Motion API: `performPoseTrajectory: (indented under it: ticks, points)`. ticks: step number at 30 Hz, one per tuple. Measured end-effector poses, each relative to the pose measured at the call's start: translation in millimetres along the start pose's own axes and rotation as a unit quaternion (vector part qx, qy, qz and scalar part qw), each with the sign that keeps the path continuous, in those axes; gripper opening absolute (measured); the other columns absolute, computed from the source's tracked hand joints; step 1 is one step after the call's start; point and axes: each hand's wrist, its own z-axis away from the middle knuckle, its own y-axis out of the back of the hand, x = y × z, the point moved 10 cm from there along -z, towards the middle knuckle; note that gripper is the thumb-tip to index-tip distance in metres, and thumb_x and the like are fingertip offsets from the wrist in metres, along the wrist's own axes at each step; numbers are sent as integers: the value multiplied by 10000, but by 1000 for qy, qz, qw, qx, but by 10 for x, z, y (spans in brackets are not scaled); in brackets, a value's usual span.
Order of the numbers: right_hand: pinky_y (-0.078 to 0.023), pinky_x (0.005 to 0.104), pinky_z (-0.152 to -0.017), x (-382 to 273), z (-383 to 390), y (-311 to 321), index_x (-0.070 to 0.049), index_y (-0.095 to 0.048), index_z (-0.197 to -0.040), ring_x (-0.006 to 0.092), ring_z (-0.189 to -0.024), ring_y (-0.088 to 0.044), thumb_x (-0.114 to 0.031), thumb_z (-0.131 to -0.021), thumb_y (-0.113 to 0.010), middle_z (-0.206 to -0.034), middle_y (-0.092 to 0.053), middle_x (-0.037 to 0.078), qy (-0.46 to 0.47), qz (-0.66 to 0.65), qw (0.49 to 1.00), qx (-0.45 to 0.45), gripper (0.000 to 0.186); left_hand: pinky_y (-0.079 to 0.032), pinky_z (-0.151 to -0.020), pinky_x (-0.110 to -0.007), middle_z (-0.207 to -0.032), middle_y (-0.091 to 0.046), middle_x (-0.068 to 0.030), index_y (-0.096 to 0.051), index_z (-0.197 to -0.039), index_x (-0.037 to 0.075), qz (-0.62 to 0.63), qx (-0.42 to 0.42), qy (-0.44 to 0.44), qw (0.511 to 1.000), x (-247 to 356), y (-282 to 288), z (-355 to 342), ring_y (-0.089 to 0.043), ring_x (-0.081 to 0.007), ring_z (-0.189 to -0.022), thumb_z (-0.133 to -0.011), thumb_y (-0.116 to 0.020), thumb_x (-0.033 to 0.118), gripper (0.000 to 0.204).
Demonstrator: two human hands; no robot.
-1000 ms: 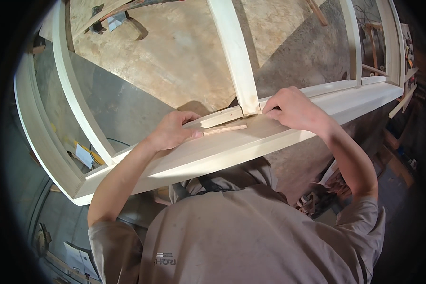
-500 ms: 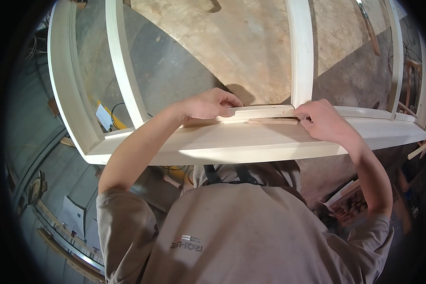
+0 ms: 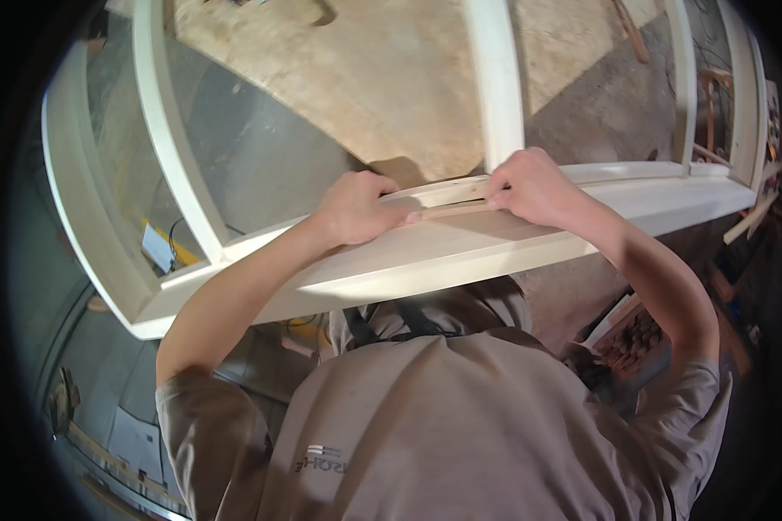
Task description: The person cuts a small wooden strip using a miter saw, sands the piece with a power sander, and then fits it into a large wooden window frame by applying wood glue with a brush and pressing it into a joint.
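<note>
Strip (image 3: pixel 456 209) lies lengthwise near the far edge of the rail (image 3: pixel 426 246); my right hand (image 3: pixel 537 187) pinches one end, my left hand (image 3: pixel 356 211) touches the other, its grip unclear.

Between the left hand (image 3: pixel 356 213) and the right hand (image 3: pixel 537 189) lies a strip (image 3: pixel 453 210), above the rail (image 3: pixel 408 259) running beneath both. Beyond the right hand stretches a crossbar (image 3: pixel 495 82); left of the left hand, another bar (image 3: pixel 167 130) and, further out, seemingly a sheet (image 3: pixel 157 248).
</note>
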Motion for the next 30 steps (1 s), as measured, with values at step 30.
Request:
performPoseTrajectory:
  ticks: [30]
  points:
    - [-509, 455, -778, 19, 554, 323, -8, -715, -972, 406, -823, -645, -121, -837, -672, -843, -676, 227, -35, -6, 996, 86, 181, -519, -835, -410, -976, -685, -199, -685, -1003, -2, 133, -20, 13, 991, -98, 91, -8, -660, -349, -915, -818, -737, 321, 376]
